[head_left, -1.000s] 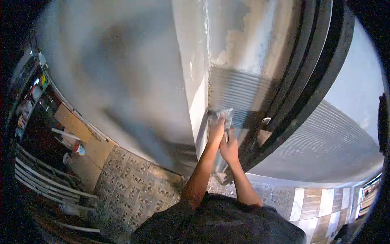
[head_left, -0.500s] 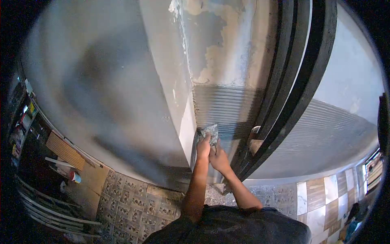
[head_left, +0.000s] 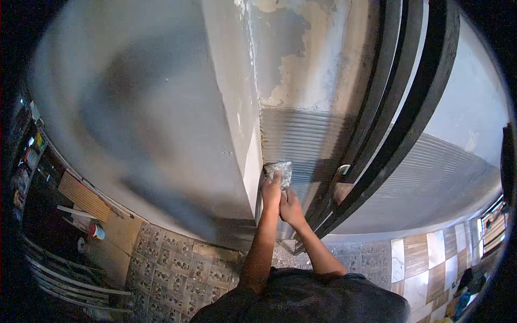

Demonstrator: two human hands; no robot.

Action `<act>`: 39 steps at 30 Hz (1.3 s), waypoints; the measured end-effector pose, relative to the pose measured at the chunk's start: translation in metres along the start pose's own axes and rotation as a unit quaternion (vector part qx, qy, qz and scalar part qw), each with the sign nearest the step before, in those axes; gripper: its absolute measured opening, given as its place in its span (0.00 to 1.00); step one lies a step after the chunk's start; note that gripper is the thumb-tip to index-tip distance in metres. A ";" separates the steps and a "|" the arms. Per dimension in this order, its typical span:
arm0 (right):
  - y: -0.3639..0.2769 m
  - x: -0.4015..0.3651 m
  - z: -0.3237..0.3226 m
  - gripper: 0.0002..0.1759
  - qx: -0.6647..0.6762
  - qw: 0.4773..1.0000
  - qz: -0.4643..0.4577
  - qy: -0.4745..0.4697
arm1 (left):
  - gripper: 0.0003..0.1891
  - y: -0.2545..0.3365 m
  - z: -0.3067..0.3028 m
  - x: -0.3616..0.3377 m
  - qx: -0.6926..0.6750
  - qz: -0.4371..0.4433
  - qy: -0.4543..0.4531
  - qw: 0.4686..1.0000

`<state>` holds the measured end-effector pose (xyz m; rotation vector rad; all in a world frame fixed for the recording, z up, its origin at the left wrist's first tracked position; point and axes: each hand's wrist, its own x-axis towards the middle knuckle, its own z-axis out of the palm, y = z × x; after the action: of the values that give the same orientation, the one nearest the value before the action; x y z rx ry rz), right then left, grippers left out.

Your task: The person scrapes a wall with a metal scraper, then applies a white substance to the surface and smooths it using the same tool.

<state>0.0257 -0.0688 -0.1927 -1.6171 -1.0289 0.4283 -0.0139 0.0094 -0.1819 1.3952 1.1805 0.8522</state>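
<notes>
A flat scraper (head_left: 282, 170), its blade smeared grey and white, is held against the narrow wall section at the inner corner. My left hand (head_left: 271, 192) is closed on it, one finger stretched up along the blade. Close beside, lower and to the right, my right hand (head_left: 291, 209) is closed at the tool's lower end; the handle is hidden by the hands. Behind and above the blade lies a band of grey ridged adhesive (head_left: 304, 137) with horizontal grooves. Bare patchy plaster (head_left: 318, 70) shows above that band.
Dark upright beams (head_left: 412, 126) stand close to my right. Beyond them is another wall with ridged adhesive (head_left: 417, 177). A smooth grey wall (head_left: 161, 107) fills the left. Patterned tiles (head_left: 177, 269) cover the floor. A bucket (head_left: 97, 231) and boards (head_left: 83, 195) lie far left.
The view has shifted slightly, so the walls and beams appear farther right. The scraper blade has turned a little and appears squarer. Both hands stay on the tool.
</notes>
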 end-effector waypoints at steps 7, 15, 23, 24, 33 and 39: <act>0.003 0.002 -0.001 0.14 0.029 0.999 0.023 -0.002 | 0.25 0.013 -0.001 -0.010 -0.091 -0.028 0.009 0.995; 0.031 0.003 0.008 0.12 0.095 0.995 0.040 -0.014 | 0.25 0.006 -0.002 -0.008 -0.085 0.047 0.011 0.995; 0.038 0.001 0.008 0.12 0.044 0.999 0.007 -0.008 | 0.24 0.018 -0.003 -0.022 -0.115 0.037 0.049 0.991; 0.039 0.001 0.008 0.12 0.039 0.999 0.006 -0.008 | 0.23 0.017 -0.004 -0.021 -0.103 0.029 0.039 0.993; 0.009 -0.009 0.000 0.13 0.139 0.987 0.075 -0.044 | 0.21 0.010 -0.004 -0.023 -0.143 0.037 0.027 0.989; 0.017 -0.011 0.002 0.13 0.171 0.975 0.121 -0.075 | 0.21 0.015 -0.010 -0.029 -0.133 -0.010 0.012 0.991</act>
<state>0.0249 -0.0764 -0.2114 -1.4161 -0.8154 0.8559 -0.0274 -0.0149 -0.1626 1.1582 1.0534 0.9761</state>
